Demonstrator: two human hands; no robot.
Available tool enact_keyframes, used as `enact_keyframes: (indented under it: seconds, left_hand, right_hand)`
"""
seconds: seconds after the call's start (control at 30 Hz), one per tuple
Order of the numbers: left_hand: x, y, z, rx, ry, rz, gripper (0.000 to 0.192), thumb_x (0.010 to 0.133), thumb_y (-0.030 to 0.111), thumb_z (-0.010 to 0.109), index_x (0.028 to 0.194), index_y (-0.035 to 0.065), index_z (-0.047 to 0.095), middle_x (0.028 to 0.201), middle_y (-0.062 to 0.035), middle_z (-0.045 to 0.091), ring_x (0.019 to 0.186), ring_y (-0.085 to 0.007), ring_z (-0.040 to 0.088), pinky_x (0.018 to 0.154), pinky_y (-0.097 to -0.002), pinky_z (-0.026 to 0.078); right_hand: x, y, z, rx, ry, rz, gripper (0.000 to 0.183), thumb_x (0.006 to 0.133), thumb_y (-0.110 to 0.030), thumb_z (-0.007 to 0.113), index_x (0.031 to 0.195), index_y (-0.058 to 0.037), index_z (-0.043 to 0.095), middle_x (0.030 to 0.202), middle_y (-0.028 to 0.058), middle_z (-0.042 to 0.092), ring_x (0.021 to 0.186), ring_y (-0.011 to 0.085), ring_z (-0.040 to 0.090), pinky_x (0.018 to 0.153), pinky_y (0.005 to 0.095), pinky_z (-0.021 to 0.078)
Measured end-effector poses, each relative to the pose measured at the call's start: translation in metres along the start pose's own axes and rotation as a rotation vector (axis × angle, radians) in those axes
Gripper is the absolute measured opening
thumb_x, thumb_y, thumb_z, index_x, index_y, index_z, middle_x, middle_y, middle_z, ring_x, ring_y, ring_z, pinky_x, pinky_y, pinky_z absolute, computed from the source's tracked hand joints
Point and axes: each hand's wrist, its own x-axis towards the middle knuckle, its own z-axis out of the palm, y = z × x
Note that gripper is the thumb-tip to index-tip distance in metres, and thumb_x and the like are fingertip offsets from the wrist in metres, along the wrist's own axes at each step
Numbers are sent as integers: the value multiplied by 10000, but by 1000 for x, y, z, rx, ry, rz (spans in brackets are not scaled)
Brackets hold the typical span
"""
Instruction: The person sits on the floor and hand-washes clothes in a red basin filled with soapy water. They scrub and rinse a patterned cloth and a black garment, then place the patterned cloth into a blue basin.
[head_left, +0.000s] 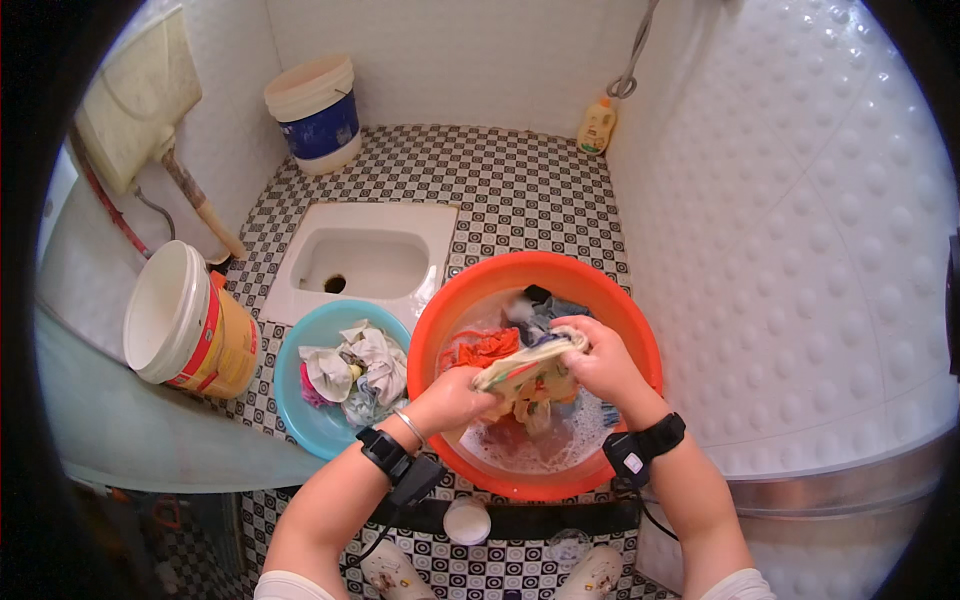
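Note:
A cream garment (534, 367) with coloured print is stretched between my two hands, its lower folds hanging into sudsy water. My left hand (469, 394) grips one edge, and my right hand (596, 356) pinches the bunched opposite edge. Below them is a large orange plastic basin (532, 487) of foamy water. An orange-red cloth (487, 347) floats behind my left hand. Dark grey-blue clothing (555, 309) lies wet toward the basin's far side. Parts of the garment are hidden by my fingers.
Left of the orange basin, a light-blue basin (291, 382) holds several pale clothes. A squat toilet (281, 289) is set into the tiled floor behind. Buckets stand near (225, 337) and far (322, 127). A detergent bottle (596, 129) rests by the right wall; a small white-filled container (466, 521) sits in front.

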Motion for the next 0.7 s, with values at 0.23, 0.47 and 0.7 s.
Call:
enact_keyframes:
  seconds: [0.23, 0.47, 0.7]
  left_hand:
    - [19, -6, 19, -797, 225, 133, 368, 976, 352, 528, 1164, 38, 568, 971, -49, 660, 825, -156, 652, 739, -299, 530]
    - [30, -13, 51, -1082, 301, 39, 270, 1033, 352, 424, 1045, 108, 540, 919, -28, 604, 856, -140, 602, 781, -306, 505]
    - [27, -16, 36, -869, 148, 111, 284, 1038, 367, 420, 1002, 116, 548, 909, 3, 590, 835, -111, 586, 762, -289, 498]
  right_hand:
    - [-25, -43, 62, 39, 62, -110, 379, 763, -52, 619, 1140, -85, 617, 981, 125, 660, 909, 271, 653, 823, 349, 516]
    - [-22, -29, 76, -241, 191, -189, 130, 866, -168, 608, 887, -45, 572, 841, 177, 593, 763, 390, 588, 655, 431, 488]
    - [-29, -19, 76, -332, -169, -331, 247, 902, -296, 587, 957, -59, 540, 825, 210, 634, 772, 415, 630, 659, 463, 510]
